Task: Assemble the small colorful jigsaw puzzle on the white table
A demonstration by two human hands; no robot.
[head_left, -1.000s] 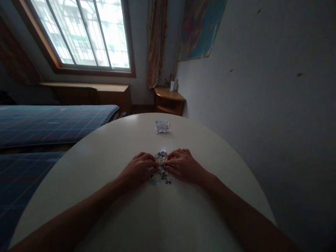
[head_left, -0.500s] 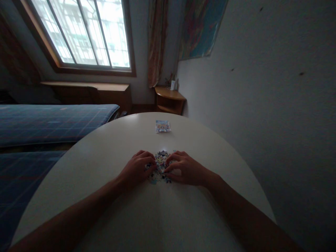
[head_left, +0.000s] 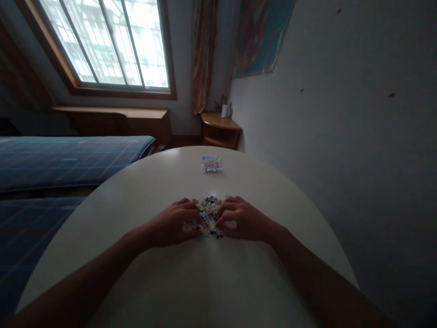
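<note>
A pile of small multicoloured jigsaw puzzle pieces (head_left: 210, 212) lies on the white round table (head_left: 150, 182). My left hand (head_left: 179, 223) rests at the pile's left side, its fingers spread and curved around the edge, with some pieces showing between thumb and fingers. On the opposite side, my right hand (head_left: 239, 218) has its fingers apart and bent, fingertips touching the pieces. I see no piece lifted in either hand. Beyond the pile lies a small square picture sheet (head_left: 211, 164) with a colourful print.
To the left stands a bed with a blue plaid mattress (head_left: 68, 159), close to the table's edge. A wooden corner shelf (head_left: 220, 120) is behind the table, and a pale wall (head_left: 317, 136) runs along the right. A long wooden desk (head_left: 143, 112) sits under the window.
My left hand has shifted slightly left and down, its thumb and fingers spreading wider around the pile's edge. My right hand has barely moved.
</note>
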